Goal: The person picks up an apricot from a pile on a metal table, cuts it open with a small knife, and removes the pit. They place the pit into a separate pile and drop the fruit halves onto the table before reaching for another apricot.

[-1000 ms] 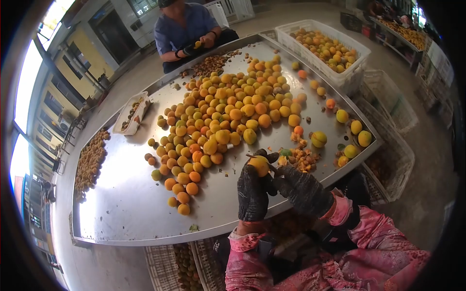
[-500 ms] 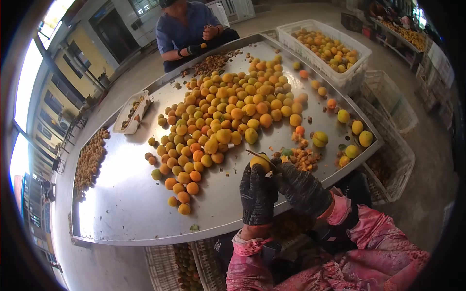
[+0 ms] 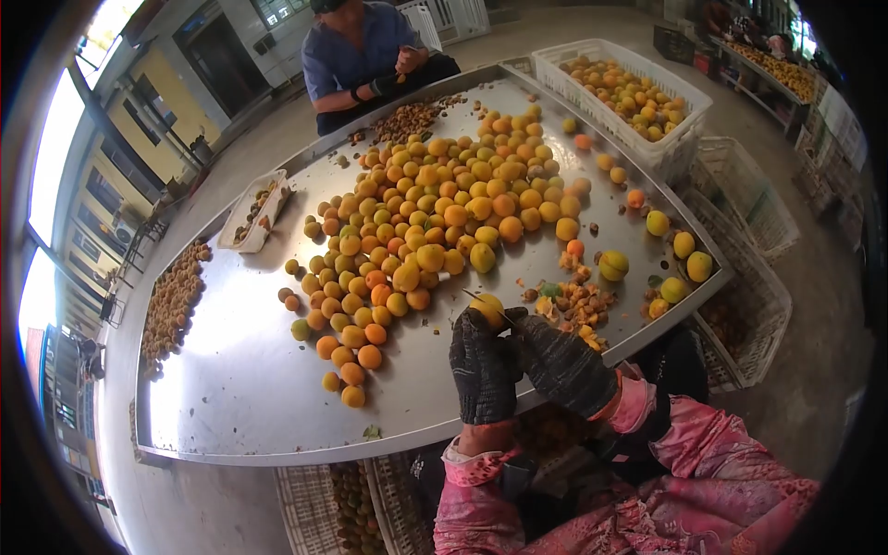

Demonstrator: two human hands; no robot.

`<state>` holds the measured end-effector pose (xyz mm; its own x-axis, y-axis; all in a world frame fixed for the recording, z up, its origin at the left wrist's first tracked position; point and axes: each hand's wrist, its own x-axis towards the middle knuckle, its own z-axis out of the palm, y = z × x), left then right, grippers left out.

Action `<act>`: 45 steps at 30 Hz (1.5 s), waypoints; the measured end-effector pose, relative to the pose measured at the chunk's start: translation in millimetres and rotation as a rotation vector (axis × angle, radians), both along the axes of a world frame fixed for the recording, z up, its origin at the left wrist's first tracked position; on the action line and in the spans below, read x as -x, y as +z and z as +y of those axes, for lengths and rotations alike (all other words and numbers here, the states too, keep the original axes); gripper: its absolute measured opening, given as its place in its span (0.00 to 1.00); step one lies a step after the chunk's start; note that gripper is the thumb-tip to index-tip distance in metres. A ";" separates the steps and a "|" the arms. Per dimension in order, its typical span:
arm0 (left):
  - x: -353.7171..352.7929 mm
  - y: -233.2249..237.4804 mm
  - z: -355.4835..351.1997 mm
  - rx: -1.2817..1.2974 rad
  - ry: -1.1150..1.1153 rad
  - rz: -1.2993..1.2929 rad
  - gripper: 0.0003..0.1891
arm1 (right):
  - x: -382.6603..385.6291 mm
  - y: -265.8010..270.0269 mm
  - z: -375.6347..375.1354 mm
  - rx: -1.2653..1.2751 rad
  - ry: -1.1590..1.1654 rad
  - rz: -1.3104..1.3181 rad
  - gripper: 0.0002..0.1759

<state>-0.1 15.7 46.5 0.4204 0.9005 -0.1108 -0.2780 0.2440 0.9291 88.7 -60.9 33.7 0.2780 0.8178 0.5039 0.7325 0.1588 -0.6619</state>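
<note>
My left hand (image 3: 485,375), in a dark knitted glove, is closed around a yellow apricot (image 3: 487,311) above the table's near edge. Against it, my gloved right hand (image 3: 566,365) pinches a small knife (image 3: 471,293); its thin blade lies across the fruit and its handle is hidden in my fingers. A heap of pits and apricot scraps (image 3: 581,305) lies just beyond my right hand. The large pile of whole apricots (image 3: 430,222) spreads over the middle of the metal table (image 3: 277,407).
A white crate of apricots (image 3: 629,97) stands at the far right. Larger yellow-green fruits (image 3: 673,289) line the right rim. At left are a white basket (image 3: 250,217) and a band of pits (image 3: 176,305). A co-worker (image 3: 361,55) sits across the table.
Both my hands have shifted slightly left, keeping the apricot and knife together. The view has moved a little. Across the table, the co-worker's hands have moved slightly.
</note>
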 end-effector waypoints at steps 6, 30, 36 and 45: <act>11.1 16.7 3.3 -0.093 -0.130 -0.008 0.16 | -6.1 10.6 -7.8 -0.079 -0.032 -0.344 0.21; -0.3 1.5 -0.6 -0.081 -0.028 0.153 0.16 | -11.4 -4.5 -1.4 0.058 0.055 -0.180 0.16; -4.7 -9.6 0.7 -0.246 0.105 0.072 0.13 | -22.9 -19.0 3.8 -0.106 0.303 -0.260 0.19; 4.7 -5.9 4.6 0.004 -0.128 0.129 0.16 | -15.6 37.4 -9.8 0.388 0.175 0.110 0.19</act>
<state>-4.8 20.2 40.6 0.5138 0.8400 -0.1743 -0.1233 0.2733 0.9540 104.3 -70.7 71.1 0.1535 0.9802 0.1254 0.6385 -0.0016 -0.7696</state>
